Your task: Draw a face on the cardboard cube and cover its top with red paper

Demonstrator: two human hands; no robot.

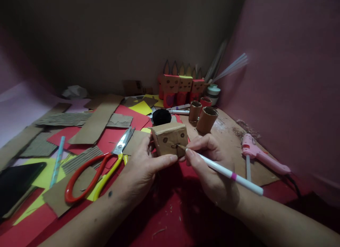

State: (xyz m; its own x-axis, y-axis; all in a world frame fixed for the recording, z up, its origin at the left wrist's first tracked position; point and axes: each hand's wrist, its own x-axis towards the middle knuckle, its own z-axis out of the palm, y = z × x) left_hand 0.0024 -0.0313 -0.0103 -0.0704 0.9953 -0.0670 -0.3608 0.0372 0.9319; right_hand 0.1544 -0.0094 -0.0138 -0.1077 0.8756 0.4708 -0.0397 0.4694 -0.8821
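Note:
A small cardboard box (170, 138) with two drawn eyes and a mouth line faces me at the centre. My left hand (145, 165) grips it from the left, thumb along the lower front edge. In my right hand (209, 162) is a white marker (225, 172) with a purple band, held like a pen. Its tip touches the box front at the mouth line. Behind the box lies a round black object (162, 117). Scissors (106, 169) with red and yellow handles rest left of my left hand, their blades apart.
Cardboard strips (97, 119) and red and yellow paper cover the left side. Cardboard tubes (207, 120) stand behind my right hand; box figures (185, 84) with pointed ears stand farther back. A pink glue gun (261, 155) lies right, by the wall. A dark flat object (21, 185) lies far left.

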